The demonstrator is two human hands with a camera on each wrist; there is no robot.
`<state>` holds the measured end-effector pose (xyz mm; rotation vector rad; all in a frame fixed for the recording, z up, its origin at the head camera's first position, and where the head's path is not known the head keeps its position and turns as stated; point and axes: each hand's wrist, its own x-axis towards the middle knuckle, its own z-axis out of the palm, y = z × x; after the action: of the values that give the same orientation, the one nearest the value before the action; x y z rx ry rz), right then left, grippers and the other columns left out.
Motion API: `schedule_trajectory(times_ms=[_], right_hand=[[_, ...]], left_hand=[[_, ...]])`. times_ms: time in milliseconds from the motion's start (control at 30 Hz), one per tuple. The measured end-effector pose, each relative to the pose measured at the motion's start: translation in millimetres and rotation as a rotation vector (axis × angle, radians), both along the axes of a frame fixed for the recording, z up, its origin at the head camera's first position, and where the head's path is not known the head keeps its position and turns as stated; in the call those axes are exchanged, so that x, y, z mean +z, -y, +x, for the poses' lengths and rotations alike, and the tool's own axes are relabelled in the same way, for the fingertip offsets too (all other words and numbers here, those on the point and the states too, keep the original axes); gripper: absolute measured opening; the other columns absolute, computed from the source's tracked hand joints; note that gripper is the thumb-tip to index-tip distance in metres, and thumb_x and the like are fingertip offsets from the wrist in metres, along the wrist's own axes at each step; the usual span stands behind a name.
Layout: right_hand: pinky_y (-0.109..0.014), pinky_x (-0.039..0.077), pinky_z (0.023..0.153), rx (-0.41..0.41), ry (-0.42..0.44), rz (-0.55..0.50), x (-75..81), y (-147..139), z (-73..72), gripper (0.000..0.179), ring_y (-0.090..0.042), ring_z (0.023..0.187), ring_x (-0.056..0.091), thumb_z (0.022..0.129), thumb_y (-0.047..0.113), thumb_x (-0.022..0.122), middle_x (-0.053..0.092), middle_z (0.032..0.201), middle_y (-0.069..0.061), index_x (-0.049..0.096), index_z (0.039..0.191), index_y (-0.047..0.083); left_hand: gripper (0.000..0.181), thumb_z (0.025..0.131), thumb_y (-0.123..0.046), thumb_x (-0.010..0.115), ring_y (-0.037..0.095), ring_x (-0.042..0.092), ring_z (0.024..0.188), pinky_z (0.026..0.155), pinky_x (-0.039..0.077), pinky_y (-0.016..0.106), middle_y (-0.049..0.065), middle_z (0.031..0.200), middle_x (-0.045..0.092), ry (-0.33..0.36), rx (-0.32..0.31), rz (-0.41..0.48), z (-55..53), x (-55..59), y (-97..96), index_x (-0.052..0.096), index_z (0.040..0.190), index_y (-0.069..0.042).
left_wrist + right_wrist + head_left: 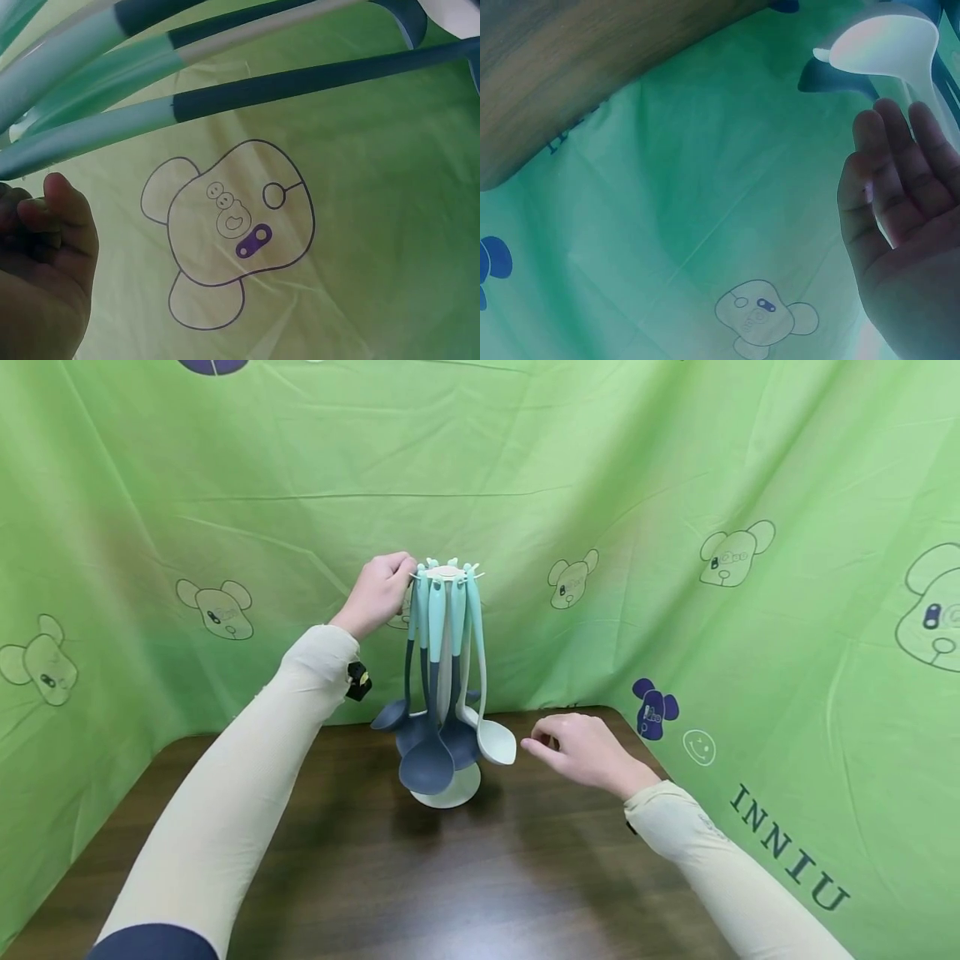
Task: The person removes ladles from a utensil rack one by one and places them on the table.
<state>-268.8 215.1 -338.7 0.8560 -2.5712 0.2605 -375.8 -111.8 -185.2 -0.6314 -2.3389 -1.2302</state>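
Observation:
A rotating-style utensil rack with a round white base (459, 795) stands on the table, hung with several utensils with mint handles. My left hand (381, 589) is at the rack's top left, its curled fingers gripping at a hook beside the end of a dark-headed utensil's handle (97, 139); the fingertips' hold is partly hidden. Facing front hangs a dark blue ladle (427, 767), and a white ladle (497, 742) hangs on the right side. Just right of that white bowl, my right hand (581, 747) hovers with loosely bent fingers and holds nothing.
The dark wooden table (360, 877) reaches back to a green curtain (525, 460) printed with bear heads, which surrounds it on the back and sides. A smaller dark spoon-like head (389, 716) sticks out at the rack's left.

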Motion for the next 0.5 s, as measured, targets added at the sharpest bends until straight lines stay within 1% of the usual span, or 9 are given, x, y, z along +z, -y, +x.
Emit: schedule_trajectory(times_ms=[100,200,267,333,433,500], right_hand=[[-0.029,0.046,0.06,-0.001,-0.012,-0.003,0.6,3,-2.4,0.019,-0.002,0.063,0.054,0.096,0.042,0.064,0.062,0.074,0.018,0.067,0.083,0.028],[-0.029,0.047,0.06,-0.006,-0.012,-0.013,1.3,7,-6.4,0.019,-0.003,0.063,0.055,0.097,0.04,0.062,0.064,0.076,0.017,0.068,0.086,0.027],[-0.031,0.049,0.061,-0.011,0.003,-0.026,3.3,13,-10.0,0.019,-0.005,0.066,0.058,0.098,0.04,0.061,0.066,0.08,0.015,0.07,0.091,0.025],[-0.033,0.051,0.063,-0.019,0.024,-0.047,6.7,20,-14.6,0.02,-0.008,0.07,0.062,0.099,0.039,0.059,0.068,0.083,0.014,0.072,0.097,0.024],[-0.035,0.052,0.066,-0.032,0.063,-0.08,13.6,31,-22.3,0.023,-0.01,0.076,0.065,0.1,0.039,0.057,0.07,0.088,0.011,0.071,0.106,0.021],[-0.036,0.052,0.066,-0.038,0.088,-0.106,18.4,39,-27.3,0.027,-0.01,0.076,0.065,0.101,0.038,0.056,0.071,0.089,0.009,0.07,0.112,0.019]], left_hand=[[0.036,0.106,-0.027,0.036,0.018,0.038,0.055,0.056,0.036,0.032,0.002,0.065,0.036,-0.003,-0.007,0.011,-1.1,-1.3,-0.1,0.039,0.073,-0.012],[0.036,0.106,-0.027,0.035,0.019,0.044,0.056,0.057,0.044,0.034,0.003,0.067,0.039,0.027,-0.023,0.037,-2.2,-3.3,-1.3,0.039,0.074,-0.011],[0.036,0.106,-0.027,0.034,0.022,0.048,0.058,0.059,0.049,0.038,0.004,0.069,0.04,0.048,-0.034,0.057,-2.3,-4.1,-2.2,0.039,0.075,-0.011],[0.035,0.106,-0.027,0.034,0.025,0.051,0.061,0.061,0.052,0.041,0.005,0.07,0.04,0.061,-0.042,0.074,-2.2,-4.3,-3.1,0.04,0.075,-0.011],[0.035,0.107,-0.026,0.034,0.03,0.052,0.062,0.063,0.052,0.044,0.005,0.072,0.041,0.068,-0.045,0.092,-1.5,-4.0,-4.0,0.04,0.075,-0.011],[0.035,0.106,-0.025,0.035,0.029,0.051,0.062,0.064,0.052,0.046,0.005,0.072,0.041,0.072,-0.048,0.101,-1.5,-3.8,-4.8,0.04,0.075,-0.01]])
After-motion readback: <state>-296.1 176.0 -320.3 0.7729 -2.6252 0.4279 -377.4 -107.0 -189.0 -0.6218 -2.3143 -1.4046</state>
